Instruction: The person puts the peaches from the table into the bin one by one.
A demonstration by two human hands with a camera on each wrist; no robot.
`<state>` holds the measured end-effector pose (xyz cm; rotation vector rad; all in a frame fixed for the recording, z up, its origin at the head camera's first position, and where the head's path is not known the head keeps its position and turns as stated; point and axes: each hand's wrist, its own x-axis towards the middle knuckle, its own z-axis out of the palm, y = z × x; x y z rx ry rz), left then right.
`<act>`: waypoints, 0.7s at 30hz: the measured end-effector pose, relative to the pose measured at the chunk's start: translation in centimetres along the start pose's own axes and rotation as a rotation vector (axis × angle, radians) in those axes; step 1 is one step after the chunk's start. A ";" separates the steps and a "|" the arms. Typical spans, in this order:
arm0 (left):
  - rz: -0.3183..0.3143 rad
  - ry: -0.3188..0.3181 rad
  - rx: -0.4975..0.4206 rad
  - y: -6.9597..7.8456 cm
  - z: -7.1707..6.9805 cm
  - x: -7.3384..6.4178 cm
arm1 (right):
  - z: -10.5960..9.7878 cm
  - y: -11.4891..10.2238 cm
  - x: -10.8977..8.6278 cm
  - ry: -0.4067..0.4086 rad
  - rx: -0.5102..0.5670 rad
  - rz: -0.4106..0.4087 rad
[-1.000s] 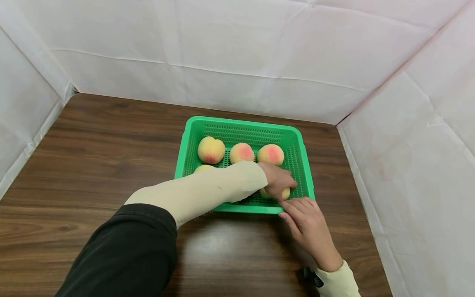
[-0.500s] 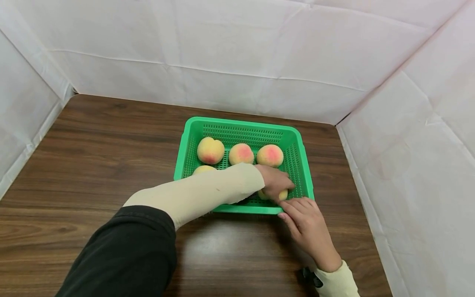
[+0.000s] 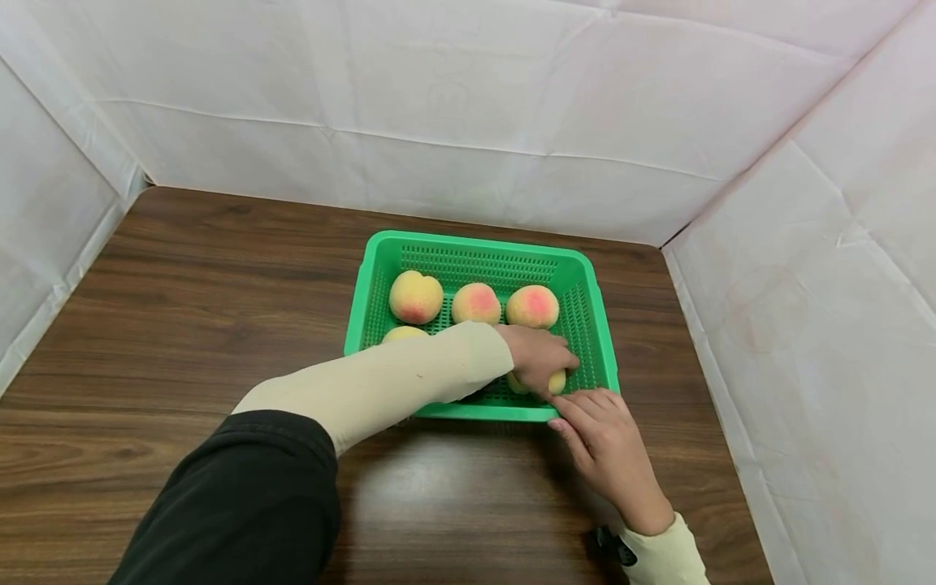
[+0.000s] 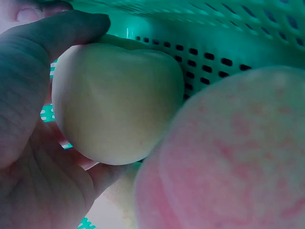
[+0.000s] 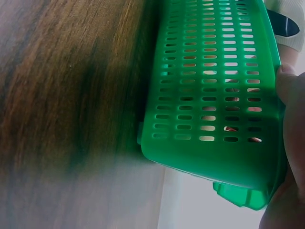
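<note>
My left hand [image 3: 539, 353] reaches into the green plastic basket [image 3: 483, 412] and grips a peach [image 3: 557, 382] near its front right corner. In the left wrist view the thumb and fingers curve around this pale yellow peach [image 4: 119, 105], with a larger pink one [image 4: 238, 157] close beside it. My right hand [image 3: 607, 447] holds the basket's front right corner, fingers over the rim and thumb on the outside. The right wrist view shows the slotted basket wall [image 5: 205, 95] and part of that hand at the rim.
Behind the left hand lie a yellow peach [image 3: 416, 296] and two pink-topped peaches, a middle one [image 3: 476, 303] and a right one [image 3: 533, 307]. The left forearm partly covers another peach [image 3: 404, 333]. White sheeting [image 3: 439, 97] encloses the brown wooden table [image 3: 183, 309].
The left hand and the peach it grips have shifted slightly to the left in the basket. My right hand stays on the corner.
</note>
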<state>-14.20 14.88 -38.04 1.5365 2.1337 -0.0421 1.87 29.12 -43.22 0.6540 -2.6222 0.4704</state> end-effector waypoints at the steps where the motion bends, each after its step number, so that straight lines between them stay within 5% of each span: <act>1: -0.001 0.003 0.003 0.0 0.0 0.0 | 0.0 0.0 0.0 0.000 -0.001 -0.001; 14: -0.002 0.052 0.028 0.4 -0.7 -0.9 | -0.6 0.2 -0.3 -0.015 -0.021 -0.011; 21: -0.075 0.178 0.093 0.0 -1.5 -4.8 | -1.5 0.4 0.2 -0.089 -0.029 -0.014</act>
